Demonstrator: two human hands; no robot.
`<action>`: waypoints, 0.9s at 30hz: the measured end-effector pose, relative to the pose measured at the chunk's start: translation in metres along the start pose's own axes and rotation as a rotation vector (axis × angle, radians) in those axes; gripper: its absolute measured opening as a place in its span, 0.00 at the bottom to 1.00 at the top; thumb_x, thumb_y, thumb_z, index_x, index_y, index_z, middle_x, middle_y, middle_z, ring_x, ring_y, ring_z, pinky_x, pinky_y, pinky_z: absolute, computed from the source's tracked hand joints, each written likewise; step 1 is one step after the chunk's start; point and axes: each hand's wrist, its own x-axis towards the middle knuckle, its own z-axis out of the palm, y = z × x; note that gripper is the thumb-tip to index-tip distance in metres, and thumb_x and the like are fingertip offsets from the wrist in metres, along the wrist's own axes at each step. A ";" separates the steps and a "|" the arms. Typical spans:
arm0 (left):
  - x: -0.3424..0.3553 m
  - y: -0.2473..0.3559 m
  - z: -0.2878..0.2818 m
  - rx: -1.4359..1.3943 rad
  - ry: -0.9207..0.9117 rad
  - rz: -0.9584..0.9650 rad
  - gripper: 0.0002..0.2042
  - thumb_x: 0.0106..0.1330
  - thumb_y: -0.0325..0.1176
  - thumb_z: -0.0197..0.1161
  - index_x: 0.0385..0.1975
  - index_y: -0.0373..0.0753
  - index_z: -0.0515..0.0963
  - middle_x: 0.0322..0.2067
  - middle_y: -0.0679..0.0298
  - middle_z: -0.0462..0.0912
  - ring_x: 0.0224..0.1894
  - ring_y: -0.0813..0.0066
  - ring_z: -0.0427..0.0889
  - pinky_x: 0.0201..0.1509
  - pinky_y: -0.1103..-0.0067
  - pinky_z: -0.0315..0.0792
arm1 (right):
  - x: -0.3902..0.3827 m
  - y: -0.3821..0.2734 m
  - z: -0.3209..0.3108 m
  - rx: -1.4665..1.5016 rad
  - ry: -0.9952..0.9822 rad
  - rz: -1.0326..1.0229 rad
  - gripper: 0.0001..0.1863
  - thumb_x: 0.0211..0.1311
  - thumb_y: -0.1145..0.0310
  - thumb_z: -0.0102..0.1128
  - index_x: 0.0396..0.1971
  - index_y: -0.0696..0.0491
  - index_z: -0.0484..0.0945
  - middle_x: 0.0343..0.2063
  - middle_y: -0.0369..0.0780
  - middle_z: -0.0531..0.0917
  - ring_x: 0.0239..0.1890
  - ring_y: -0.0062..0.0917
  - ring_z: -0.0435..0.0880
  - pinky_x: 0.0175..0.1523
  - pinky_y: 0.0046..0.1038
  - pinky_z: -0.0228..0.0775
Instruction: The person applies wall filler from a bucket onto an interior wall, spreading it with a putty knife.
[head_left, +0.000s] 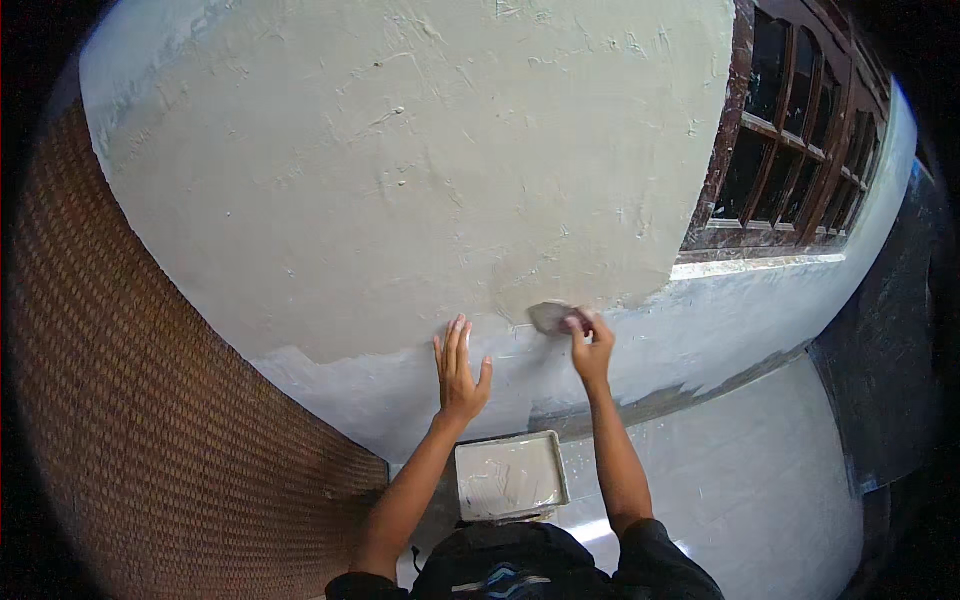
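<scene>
My right hand [593,348] is closed round the handle of a putty knife [549,317], whose blurred grey blade lies at the wall's surface. Beige filler [400,230] covers the upper wall in a rough, streaky coat, and its lower edge runs close by the blade. My left hand [461,375] rests flat against the wall, left of the knife, with fingers stretched out. Below that edge the wall [390,395] is whitish and bare of the beige coat. Between my forearms stands a square tub [510,475] of wet beige filler.
A woven brown mat or panel [180,380] borders the wall on the left. At the upper right is a dark wooden window [790,130] with a pale sill [760,268]. Grey glossy floor [720,490] lies below, with a dark sheet [880,340] at far right.
</scene>
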 end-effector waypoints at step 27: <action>-0.017 0.005 0.002 -0.013 -0.008 -0.040 0.32 0.63 0.31 0.56 0.67 0.32 0.54 0.68 0.51 0.55 0.72 0.53 0.50 0.73 0.52 0.39 | 0.044 -0.019 -0.017 0.479 0.636 0.304 0.19 0.65 0.72 0.60 0.53 0.63 0.72 0.43 0.40 0.81 0.44 0.22 0.80 0.49 0.24 0.74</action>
